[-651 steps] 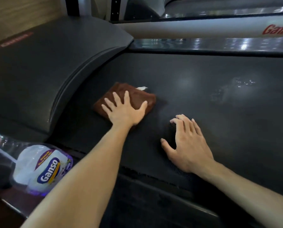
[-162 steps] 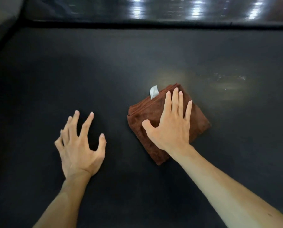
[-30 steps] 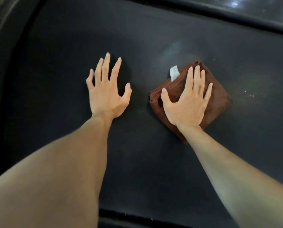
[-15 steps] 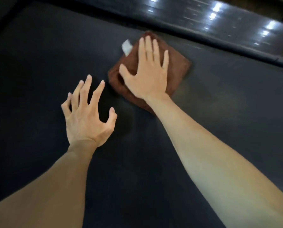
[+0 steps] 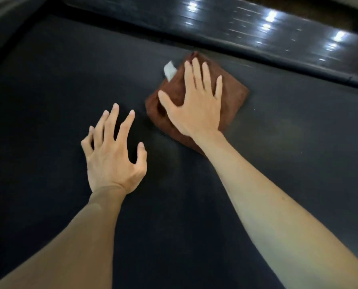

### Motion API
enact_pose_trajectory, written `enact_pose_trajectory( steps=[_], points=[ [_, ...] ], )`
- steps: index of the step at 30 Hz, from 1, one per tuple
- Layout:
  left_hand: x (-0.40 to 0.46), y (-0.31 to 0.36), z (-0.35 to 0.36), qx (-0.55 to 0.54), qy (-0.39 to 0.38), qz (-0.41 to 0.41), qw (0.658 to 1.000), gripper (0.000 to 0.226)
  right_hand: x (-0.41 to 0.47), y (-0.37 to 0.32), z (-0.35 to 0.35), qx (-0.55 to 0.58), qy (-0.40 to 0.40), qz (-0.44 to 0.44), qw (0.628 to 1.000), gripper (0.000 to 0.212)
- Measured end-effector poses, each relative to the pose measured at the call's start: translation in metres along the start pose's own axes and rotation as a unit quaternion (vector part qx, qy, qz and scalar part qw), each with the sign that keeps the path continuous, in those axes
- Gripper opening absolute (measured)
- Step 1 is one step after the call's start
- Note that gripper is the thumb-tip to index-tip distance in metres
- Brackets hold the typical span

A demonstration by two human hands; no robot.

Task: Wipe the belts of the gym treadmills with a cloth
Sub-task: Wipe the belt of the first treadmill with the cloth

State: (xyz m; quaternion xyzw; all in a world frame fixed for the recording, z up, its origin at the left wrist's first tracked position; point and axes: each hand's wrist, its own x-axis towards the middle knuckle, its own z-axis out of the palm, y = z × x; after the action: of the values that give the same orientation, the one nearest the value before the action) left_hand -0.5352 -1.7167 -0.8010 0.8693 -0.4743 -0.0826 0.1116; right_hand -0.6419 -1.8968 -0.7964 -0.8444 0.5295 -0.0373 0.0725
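A: Cloth position?
B: Folded brown microfibre cloth [image 5: 232, 97] with white tag [image 5: 169, 73] lies flat on the black rubber treadmill belt [image 5: 48, 90], far right, near the glossy black side rail [image 5: 257, 34].
A: Right hand [image 5: 196, 109]?
B: Flat on the cloth, fingers straight, pressing, not grasping.
A: Left hand [image 5: 113, 161]?
B: Left of the cloth, spread, fingertips on the belt, holding nothing.

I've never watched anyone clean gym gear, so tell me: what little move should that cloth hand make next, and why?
Probably slide the brown cloth back toward the body. The right hand presses it flat, fingers straight, with the cloth's far corner nearly at the glossy side rail, so little belt remains beyond it. The left hand braces on the belt on spread fingertips.
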Motion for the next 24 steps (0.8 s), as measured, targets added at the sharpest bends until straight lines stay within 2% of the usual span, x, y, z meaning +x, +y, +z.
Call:
enact_pose_trajectory(
  steps=[2, 3, 6, 8, 10, 12, 15, 17, 18, 20, 22, 24],
  points=[
    [0.001, 0.000, 0.000, -0.001, -0.002, -0.002, 1.000, 0.071, -0.027, 0.023, -0.003, -0.009, -0.007, -0.079, 0.997, 0.090],
    [0.001, -0.001, 0.000, -0.001, -0.003, -0.002, 1.000, 0.071, -0.038, 0.037, -0.005, -0.015, -0.010, -0.086, 0.996, 0.087],
    [0.001, 0.000, 0.000, -0.007, -0.003, -0.003, 1.000, 0.072, -0.037, 0.067, -0.009, -0.021, -0.004, 0.025, 0.999, 0.086],
    [0.001, 0.000, -0.001, -0.010, -0.002, -0.003, 1.000, 0.071, -0.011, 0.059, -0.010, -0.015, 0.007, 0.113, 0.993, 0.089],
    [0.001, 0.000, -0.001, -0.012, -0.001, -0.002, 1.000, 0.070, 0.013, 0.035, -0.008, 0.000, 0.014, 0.147, 0.989, 0.090],
    [0.000, 0.000, 0.000, -0.011, 0.000, -0.002, 1.000, 0.070, 0.017, 0.012, -0.006, 0.001, 0.006, 0.086, 0.996, 0.090],
    [0.001, 0.001, 0.000, -0.006, -0.003, -0.004, 1.000, 0.070, -0.026, 0.012, -0.006, -0.003, -0.011, -0.088, 0.996, 0.086],
    [0.001, 0.001, 0.000, -0.010, -0.003, -0.007, 1.000, 0.068, -0.059, 0.038, -0.008, -0.002, -0.015, -0.103, 0.995, 0.087],
    [0.001, 0.001, 0.000, -0.013, -0.001, -0.006, 1.000, 0.066, -0.067, 0.055, -0.008, -0.006, -0.008, -0.068, 0.998, 0.087],
    [0.001, 0.001, -0.001, -0.014, 0.000, -0.002, 1.000, 0.068, -0.059, 0.081, -0.012, -0.014, 0.010, 0.070, 0.997, 0.090],
    [0.001, 0.002, -0.002, -0.015, 0.003, -0.001, 1.000, 0.070, -0.026, 0.087, -0.015, -0.001, 0.034, 0.199, 0.979, 0.093],
    [0.000, 0.003, -0.002, -0.018, 0.006, -0.002, 1.000, 0.069, 0.007, 0.075, -0.016, 0.011, 0.040, 0.233, 0.972, 0.096]
  ],
)
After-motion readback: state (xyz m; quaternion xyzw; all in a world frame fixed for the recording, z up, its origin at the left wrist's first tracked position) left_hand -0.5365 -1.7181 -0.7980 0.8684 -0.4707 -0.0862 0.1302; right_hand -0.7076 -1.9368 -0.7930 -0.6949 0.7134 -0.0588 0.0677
